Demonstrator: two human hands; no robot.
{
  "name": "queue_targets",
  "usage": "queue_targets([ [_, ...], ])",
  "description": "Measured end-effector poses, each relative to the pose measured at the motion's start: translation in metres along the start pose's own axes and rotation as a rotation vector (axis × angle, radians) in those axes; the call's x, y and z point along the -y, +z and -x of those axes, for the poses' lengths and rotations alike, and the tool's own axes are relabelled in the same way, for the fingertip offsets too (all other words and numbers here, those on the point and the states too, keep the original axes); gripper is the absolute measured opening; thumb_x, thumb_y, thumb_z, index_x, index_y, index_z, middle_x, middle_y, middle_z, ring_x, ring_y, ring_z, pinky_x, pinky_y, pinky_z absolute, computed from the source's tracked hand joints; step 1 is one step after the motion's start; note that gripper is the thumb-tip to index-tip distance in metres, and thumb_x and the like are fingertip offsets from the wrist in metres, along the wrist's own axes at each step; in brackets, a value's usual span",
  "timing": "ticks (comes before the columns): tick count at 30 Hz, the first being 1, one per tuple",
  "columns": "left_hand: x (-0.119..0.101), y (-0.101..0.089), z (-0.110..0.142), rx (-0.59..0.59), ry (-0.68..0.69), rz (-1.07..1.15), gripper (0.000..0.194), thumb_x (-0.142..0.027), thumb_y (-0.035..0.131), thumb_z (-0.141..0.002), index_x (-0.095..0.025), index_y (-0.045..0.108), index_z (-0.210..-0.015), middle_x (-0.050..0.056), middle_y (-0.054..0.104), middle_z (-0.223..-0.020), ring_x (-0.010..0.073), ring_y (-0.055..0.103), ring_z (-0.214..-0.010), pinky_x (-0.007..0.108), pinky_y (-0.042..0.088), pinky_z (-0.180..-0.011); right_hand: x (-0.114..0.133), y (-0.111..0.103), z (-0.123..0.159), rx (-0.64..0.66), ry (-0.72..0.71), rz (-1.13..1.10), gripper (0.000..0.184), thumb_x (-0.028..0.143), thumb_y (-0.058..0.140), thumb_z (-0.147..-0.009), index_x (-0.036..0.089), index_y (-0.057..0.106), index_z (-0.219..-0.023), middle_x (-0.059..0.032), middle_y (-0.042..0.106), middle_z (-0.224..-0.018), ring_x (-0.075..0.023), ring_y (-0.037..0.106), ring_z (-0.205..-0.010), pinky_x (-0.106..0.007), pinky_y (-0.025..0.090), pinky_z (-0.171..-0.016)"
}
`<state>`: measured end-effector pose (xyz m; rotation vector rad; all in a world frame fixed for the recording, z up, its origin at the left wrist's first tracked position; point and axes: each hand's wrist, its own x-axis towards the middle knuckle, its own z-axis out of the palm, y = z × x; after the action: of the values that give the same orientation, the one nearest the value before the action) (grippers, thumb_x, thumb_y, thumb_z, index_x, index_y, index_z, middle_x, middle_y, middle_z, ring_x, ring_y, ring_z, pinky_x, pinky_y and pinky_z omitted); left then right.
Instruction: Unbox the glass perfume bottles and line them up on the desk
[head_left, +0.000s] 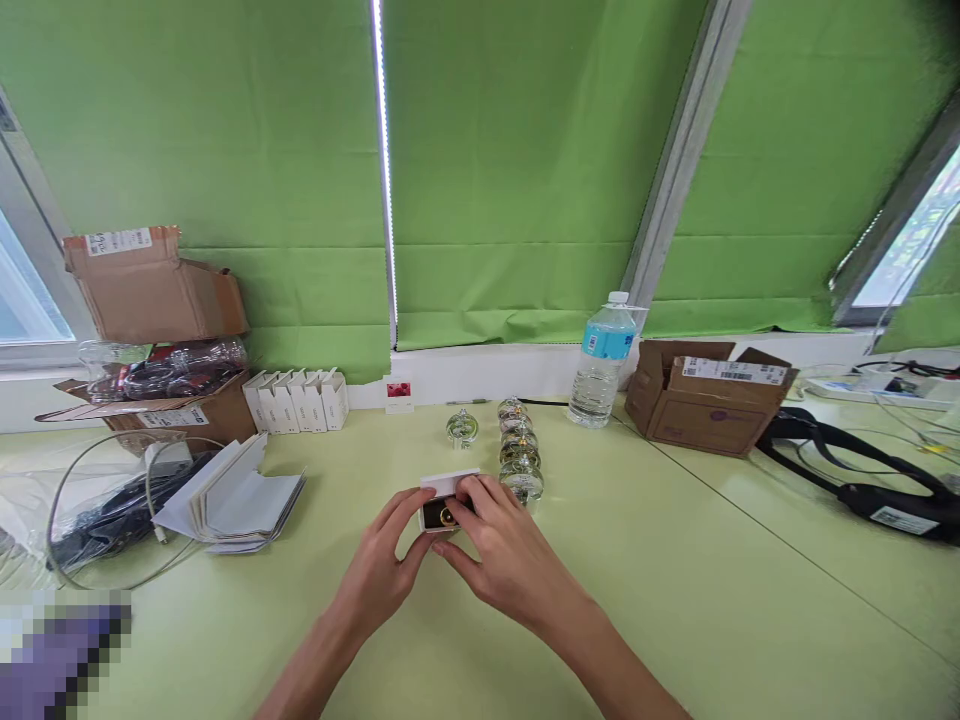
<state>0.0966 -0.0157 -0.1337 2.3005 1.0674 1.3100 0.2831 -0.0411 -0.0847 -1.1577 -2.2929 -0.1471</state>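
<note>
Just in front of me, a small white box (431,519) stands with its flap raised at the back. A round gold piece (448,517) shows in its dark opening; what it belongs to is hidden inside. My left hand (386,560) grips the box's left side between thumb and fingers. On the right, my right hand (499,550) has its fingers bent over the box, some at the flap and one at the opening. Behind the box is a round glass bottle (463,428). A row of similar glass bottles (520,465) runs beside my right hand.
Several white boxes (296,402) stand in a row at the back left. White folded card sheets (232,500) lie nearer, beside a cable. Cardboard boxes (157,295) are stacked far left. At the back right are a water bottle (600,365) and an open carton (705,400).
</note>
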Motion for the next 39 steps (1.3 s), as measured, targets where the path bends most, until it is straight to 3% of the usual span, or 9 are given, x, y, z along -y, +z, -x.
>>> queue_targets([
  [8, 0.014, 0.006, 0.005, -0.062, -0.043, 0.036, 0.04, -0.026, 0.056, -0.09, -0.028, 0.044, -0.127, 0.007, 0.06, -0.121, 0.0208, 0.06, -0.112, 0.039, 0.052, -0.094, -0.008, -0.009, 0.005, -0.098, 0.025, -0.13, 0.028, 0.027, 0.049, -0.095, 0.024, 0.056, -0.122, -0.0089, 0.061, -0.115, -0.0227, 0.061, -0.098, -0.038, 0.052, -0.083],
  [12, 0.016, 0.006, 0.005, -0.082, -0.059, 0.037, 0.035, -0.027, 0.058, -0.088, -0.027, 0.047, -0.122, 0.004, 0.064, -0.111, 0.0187, 0.063, -0.105, 0.036, 0.053, -0.092, -0.014, -0.014, 0.007, -0.092, 0.046, -0.247, 0.021, 0.026, 0.052, -0.093, 0.024, 0.064, -0.11, -0.0065, 0.066, -0.109, -0.021, 0.065, -0.092, -0.034, 0.053, -0.082],
  [18, 0.01, 0.002, 0.002, -0.034, 0.037, -0.054, 0.031, -0.022, 0.052, -0.091, -0.03, 0.055, -0.121, 0.006, 0.06, -0.124, 0.0211, 0.056, -0.118, 0.036, 0.05, -0.096, -0.018, -0.015, 0.008, -0.03, 0.037, -0.23, 0.016, 0.025, 0.056, -0.091, 0.024, 0.071, -0.099, -0.0043, 0.072, -0.096, -0.0225, 0.065, -0.091, -0.036, 0.05, -0.085],
  [22, 0.006, 0.002, -0.001, -0.032, 0.055, -0.035, 0.027, -0.024, 0.052, -0.091, -0.028, 0.063, -0.115, 0.007, 0.062, -0.122, 0.0222, 0.059, -0.114, 0.036, 0.052, -0.094, -0.021, -0.016, 0.005, -0.061, 0.063, -0.232, 0.02, 0.021, 0.05, -0.094, 0.024, 0.07, -0.098, -0.0036, 0.071, -0.092, -0.0202, 0.064, -0.087, -0.033, 0.049, -0.079],
  [29, -0.001, 0.004, -0.005, -0.066, -0.111, 0.126, 0.018, -0.028, 0.052, -0.092, -0.024, 0.066, -0.102, 0.006, 0.068, -0.111, 0.0212, 0.063, -0.106, 0.036, 0.052, -0.092, -0.022, -0.001, 0.003, -0.182, 0.324, -0.207, 0.01, 0.023, 0.051, -0.091, 0.023, 0.061, -0.09, -0.002, 0.067, -0.088, -0.0185, 0.062, -0.075, -0.031, 0.048, -0.068],
  [30, -0.001, 0.005, -0.005, -0.078, -0.141, 0.159, 0.016, -0.029, 0.053, -0.091, -0.023, 0.064, -0.101, 0.006, 0.068, -0.108, 0.0206, 0.064, -0.104, 0.035, 0.052, -0.091, -0.022, 0.001, 0.003, -0.196, 0.376, -0.211, 0.007, 0.024, 0.052, -0.09, 0.022, 0.058, -0.092, -0.0027, 0.067, -0.089, -0.0192, 0.062, -0.075, -0.032, 0.049, -0.066],
  [32, -0.001, 0.007, -0.004, -0.114, -0.21, 0.227, 0.016, -0.03, 0.055, -0.09, -0.023, 0.057, -0.104, 0.005, 0.068, -0.105, 0.0191, 0.065, -0.1, 0.035, 0.053, -0.089, -0.023, 0.007, 0.004, -0.198, 0.437, -0.239, 0.019, 0.024, 0.054, -0.087, 0.022, 0.054, -0.106, -0.0051, 0.066, -0.098, -0.0207, 0.063, -0.078, -0.032, 0.05, -0.063],
  [35, 0.0, 0.008, -0.003, -0.148, -0.283, 0.294, 0.023, -0.031, 0.054, -0.09, -0.024, 0.047, -0.111, 0.005, 0.067, -0.108, 0.0181, 0.065, -0.102, 0.033, 0.055, -0.086, -0.026, 0.011, 0.004, -0.135, 0.388, -0.305, 0.041, 0.016, 0.05, -0.085, 0.025, 0.049, -0.126, -0.0067, 0.063, -0.117, -0.0205, 0.064, -0.087, -0.033, 0.053, -0.07],
  [39, 0.001, 0.008, -0.004, -0.134, -0.247, 0.292, 0.019, -0.029, 0.051, -0.091, -0.024, 0.053, -0.11, 0.005, 0.067, -0.107, 0.0168, 0.065, -0.101, 0.033, 0.054, -0.088, -0.03, 0.013, 0.004, -0.081, 0.268, -0.332, 0.037, 0.01, 0.044, -0.084, 0.024, 0.065, -0.112, -0.0055, 0.067, -0.11, -0.021, 0.064, -0.093, -0.033, 0.052, -0.077],
])
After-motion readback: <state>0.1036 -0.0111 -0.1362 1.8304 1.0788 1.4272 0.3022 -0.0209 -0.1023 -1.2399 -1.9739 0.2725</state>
